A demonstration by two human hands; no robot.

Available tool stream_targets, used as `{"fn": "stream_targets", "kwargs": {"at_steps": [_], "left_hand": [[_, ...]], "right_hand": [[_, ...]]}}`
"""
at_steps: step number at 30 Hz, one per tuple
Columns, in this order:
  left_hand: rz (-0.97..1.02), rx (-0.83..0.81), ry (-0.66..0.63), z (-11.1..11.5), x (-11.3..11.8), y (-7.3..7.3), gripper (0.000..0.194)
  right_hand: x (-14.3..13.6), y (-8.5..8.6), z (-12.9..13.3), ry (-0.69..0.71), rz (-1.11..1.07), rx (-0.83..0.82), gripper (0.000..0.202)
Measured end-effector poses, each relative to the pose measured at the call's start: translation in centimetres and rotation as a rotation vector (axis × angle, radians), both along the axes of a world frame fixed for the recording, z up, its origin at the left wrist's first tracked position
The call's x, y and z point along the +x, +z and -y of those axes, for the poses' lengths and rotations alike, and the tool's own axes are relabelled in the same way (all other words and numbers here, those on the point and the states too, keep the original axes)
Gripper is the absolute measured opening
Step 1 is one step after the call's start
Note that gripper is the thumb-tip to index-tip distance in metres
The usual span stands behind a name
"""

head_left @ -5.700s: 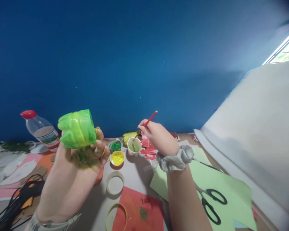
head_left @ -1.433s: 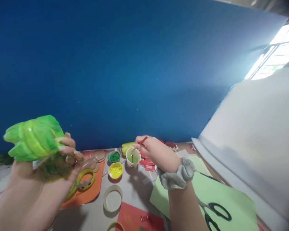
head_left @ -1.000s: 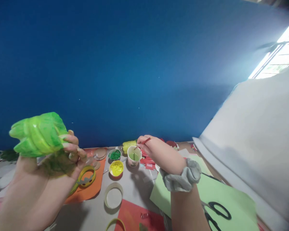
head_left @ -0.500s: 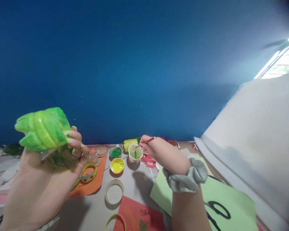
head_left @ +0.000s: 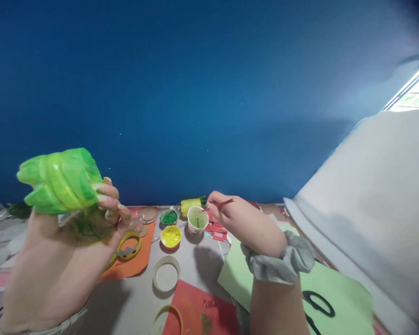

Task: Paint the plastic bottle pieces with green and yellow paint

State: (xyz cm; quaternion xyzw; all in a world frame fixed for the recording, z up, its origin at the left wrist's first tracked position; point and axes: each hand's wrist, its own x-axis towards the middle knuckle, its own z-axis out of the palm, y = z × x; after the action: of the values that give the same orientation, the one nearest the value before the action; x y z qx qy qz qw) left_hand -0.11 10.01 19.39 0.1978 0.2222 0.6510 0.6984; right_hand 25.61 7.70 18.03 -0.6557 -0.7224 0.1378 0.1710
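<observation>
My left hand (head_left: 77,232) is closed on a cut plastic bottle bottom (head_left: 59,181) painted in streaks of green and yellow, held up on its side at the left. Green paint stains the palm and fingertips. My right hand (head_left: 226,207) pinches a thin paintbrush (head_left: 221,204) with a reddish handle over a paper cup (head_left: 196,228) of cloudy greenish water. The brush tip is at or near the cup's rim; I cannot tell if it touches. Beside the cup stand a small bowl of yellow paint (head_left: 171,237) and a small bowl of green paint (head_left: 168,217).
A yellow-painted bottle (head_left: 190,206) lies behind the cup. Tape rings (head_left: 166,274), orange paper (head_left: 139,265), red paper (head_left: 195,307) and light green paper (head_left: 345,288) with black-handled scissors (head_left: 319,303) cover the table. A blue wall (head_left: 209,93) rises behind.
My right hand has shifted slightly right and up with the brush, a little back from the cup. My left hand still holds the bottle bottom, and the view has shifted slightly.
</observation>
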Motion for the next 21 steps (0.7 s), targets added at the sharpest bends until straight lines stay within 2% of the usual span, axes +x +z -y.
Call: {"fn": "stream_targets", "kwargs": {"at_steps": [3,8,16,21], "left_hand": [[0.109,0.134,-0.095,0.0,-0.2,-0.3,0.015],[0.115,0.104,-0.084,0.1,-0.1,-0.2,0.020],[0.075,0.047,-0.050,0.2,0.0,0.3,0.020],[0.085,0.051,-0.061,0.3,-0.2,0.2,0.019]], "right_hand": [[-0.1,0.6,1.0,-0.004,-0.008,0.036,0.020],[-0.8,1.4,1.9,-0.014,-0.029,0.099,0.029],[-1.3,0.8,-0.6,-0.075,0.061,0.012,0.023],[-1.3,0.2,-0.9,-0.066,0.062,0.016,0.018]]}}
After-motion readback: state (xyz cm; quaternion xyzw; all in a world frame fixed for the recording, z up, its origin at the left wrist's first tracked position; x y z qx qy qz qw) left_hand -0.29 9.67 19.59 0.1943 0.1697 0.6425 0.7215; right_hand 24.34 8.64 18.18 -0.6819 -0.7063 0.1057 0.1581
